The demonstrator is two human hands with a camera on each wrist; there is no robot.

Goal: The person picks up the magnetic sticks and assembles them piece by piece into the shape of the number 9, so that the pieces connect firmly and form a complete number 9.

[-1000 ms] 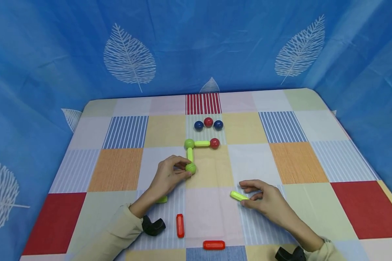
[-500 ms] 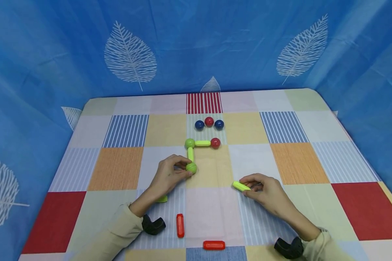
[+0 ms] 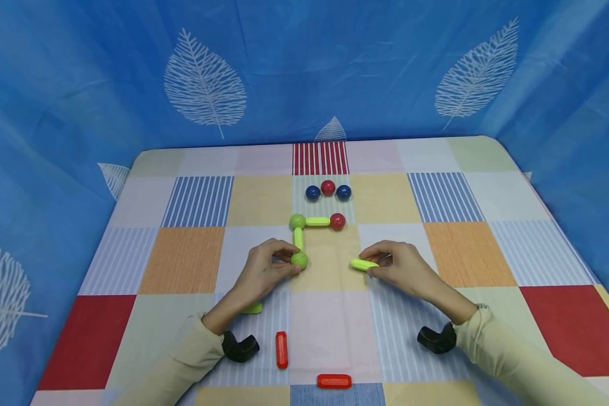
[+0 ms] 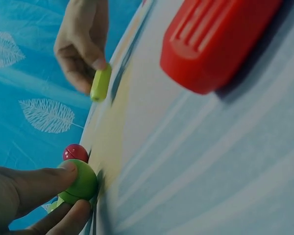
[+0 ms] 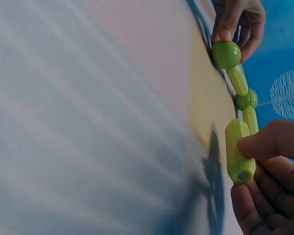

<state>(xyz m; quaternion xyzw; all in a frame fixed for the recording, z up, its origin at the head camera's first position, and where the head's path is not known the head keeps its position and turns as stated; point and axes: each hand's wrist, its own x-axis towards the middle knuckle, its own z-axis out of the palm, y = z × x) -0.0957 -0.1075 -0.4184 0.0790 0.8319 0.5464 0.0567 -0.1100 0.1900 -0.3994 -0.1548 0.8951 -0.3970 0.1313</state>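
My left hand (image 3: 266,268) pinches a green ball (image 3: 299,260) between thumb and fingers. From that ball a yellow-green rod (image 3: 298,239) runs away to a second green ball (image 3: 297,221). Another yellow-green rod (image 3: 317,221) joins this corner ball to a red ball (image 3: 338,221) on the right. In my right hand (image 3: 403,269) a loose yellow-green rod (image 5: 239,152) is pinched by thumb and fingers, its left end pointing towards the held ball but apart from it. A dark round spot shows on one rod end in the right wrist view.
Two blue balls (image 3: 312,193) flank a red ball (image 3: 327,188) beyond the joined pieces. Near the front lie a red rod (image 3: 281,349) and another red rod (image 3: 334,381). A green piece (image 3: 253,308) is partly covered by my left forearm.
My right hand has moved forward and to the left with the rod, and the rod has turned closer to level. The left hand stays on the green ball.
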